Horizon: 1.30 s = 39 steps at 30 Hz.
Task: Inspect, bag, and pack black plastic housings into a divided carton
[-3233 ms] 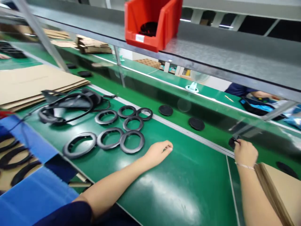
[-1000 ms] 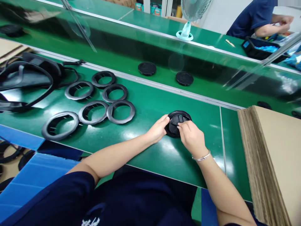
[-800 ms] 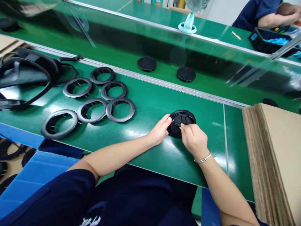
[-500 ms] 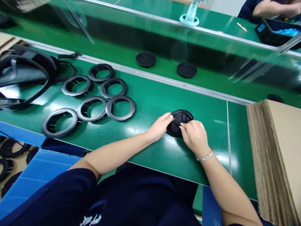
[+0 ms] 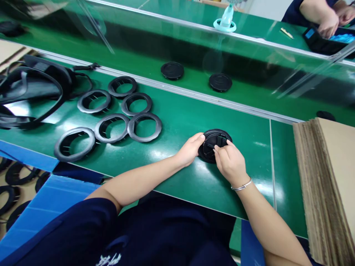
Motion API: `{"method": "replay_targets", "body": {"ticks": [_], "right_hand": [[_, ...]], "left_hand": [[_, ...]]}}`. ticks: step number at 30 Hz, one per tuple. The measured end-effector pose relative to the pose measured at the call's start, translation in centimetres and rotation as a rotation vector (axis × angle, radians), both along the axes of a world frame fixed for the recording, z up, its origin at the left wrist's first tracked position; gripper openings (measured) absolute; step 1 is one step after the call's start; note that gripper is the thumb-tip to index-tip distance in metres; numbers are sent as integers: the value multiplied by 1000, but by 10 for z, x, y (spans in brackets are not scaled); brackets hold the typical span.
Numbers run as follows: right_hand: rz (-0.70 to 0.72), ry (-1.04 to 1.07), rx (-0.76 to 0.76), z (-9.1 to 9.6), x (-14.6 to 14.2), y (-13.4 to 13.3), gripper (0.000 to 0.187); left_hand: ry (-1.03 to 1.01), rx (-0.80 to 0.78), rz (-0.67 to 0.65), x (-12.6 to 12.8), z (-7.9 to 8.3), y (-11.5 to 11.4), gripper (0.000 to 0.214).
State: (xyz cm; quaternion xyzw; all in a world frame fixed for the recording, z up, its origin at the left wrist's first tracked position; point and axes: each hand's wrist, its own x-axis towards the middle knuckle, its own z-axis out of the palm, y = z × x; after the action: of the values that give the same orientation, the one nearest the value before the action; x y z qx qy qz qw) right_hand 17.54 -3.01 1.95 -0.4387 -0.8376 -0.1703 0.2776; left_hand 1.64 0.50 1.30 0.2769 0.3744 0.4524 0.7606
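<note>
My left hand (image 5: 191,149) grips the left rim of a round black plastic cover (image 5: 210,152), thumb on top and fingers underneath. Over the cover's right side is my right hand (image 5: 229,159), its thumb and forefinger pinched at the middle of the piece. A small dark part seems to be between those fingertips, too small to name. The cover is held just at the green table (image 5: 177,192), slightly tilted. Several black plastic rings (image 5: 144,127) lie on the table to the left of my hands.
Two black round discs (image 5: 172,70) lie on the green strip behind a metal rail. Stacked cardboard (image 5: 318,184) stands at right, a black bag (image 5: 41,85) at left. A blue box (image 5: 41,207) holds more rings. A co-worker's hand (image 5: 328,26) reaches into a black bin (image 5: 316,40).
My hands stay on the cover, which is turned and tilted slightly; the right fingers have shifted a little. The co-worker's hand has moved into the bin. The view has shifted slightly.
</note>
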Motion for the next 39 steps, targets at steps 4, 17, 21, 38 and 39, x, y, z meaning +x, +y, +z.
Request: {"method": "replay_targets", "body": {"ticks": [4, 17, 21, 38, 39], "right_hand": [[35, 45, 28, -3, 1, 0, 21], [63, -9, 38, -2, 4, 1, 20], [88, 84, -116, -6, 7, 2, 21], [76, 90, -109, -13, 12, -1, 17], [85, 86, -93, -13, 12, 0, 16]], "left_hand": [[-7, 2, -3, -1, 2, -1, 24], [72, 125, 26, -1, -8, -1, 22], [142, 188, 29, -2, -14, 0, 23], [146, 201, 28, -2, -11, 0, 28], [151, 218, 30, -3, -11, 0, 28]]}}
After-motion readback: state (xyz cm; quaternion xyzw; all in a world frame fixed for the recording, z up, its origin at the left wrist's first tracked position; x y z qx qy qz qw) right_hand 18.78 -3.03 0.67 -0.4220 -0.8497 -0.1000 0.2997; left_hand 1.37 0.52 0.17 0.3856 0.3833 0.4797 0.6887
